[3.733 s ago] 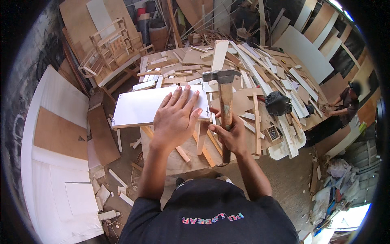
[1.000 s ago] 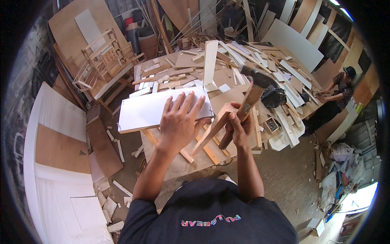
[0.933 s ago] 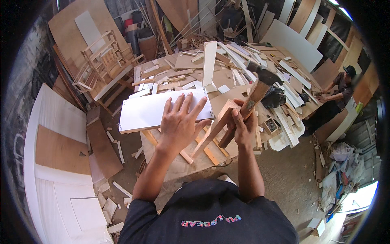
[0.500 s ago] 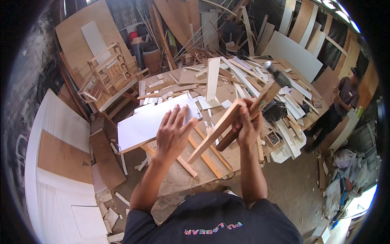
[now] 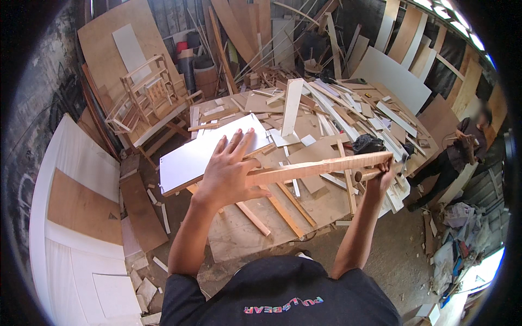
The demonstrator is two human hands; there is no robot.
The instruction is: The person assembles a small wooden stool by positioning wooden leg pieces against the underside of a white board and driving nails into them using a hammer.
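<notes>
Above the cluttered worktop (image 5: 255, 239), I have a long wooden strip (image 5: 321, 167) lifted clear of the surface, running roughly level from my left hand (image 5: 227, 173) out to my right hand (image 5: 380, 176). My left hand lies against its near end, palm on the wood and the fingers (image 5: 235, 142) spread wide and straight, so it is steadying more than gripping. My right hand is closed about the far end, and a short round wooden handle (image 5: 365, 175) shows in the same fist; I cannot tell what tool it belongs to, as its head is hidden.

I judge the strip to be light for its length and stiff, being solid sawn timber, though a piece this slim will flex a little if held by one end only. Its faces look raw and dry, so it should not slip, but the edges may carry splinters. The best hold is as it is now, one hand toward each end, or a single grip near the middle.

Below the left hand lies a white board (image 5: 209, 152) among loose offcuts. A wooden chair frame (image 5: 149, 100) stands far left, and another person (image 5: 462, 152) crouches at the right.
</notes>
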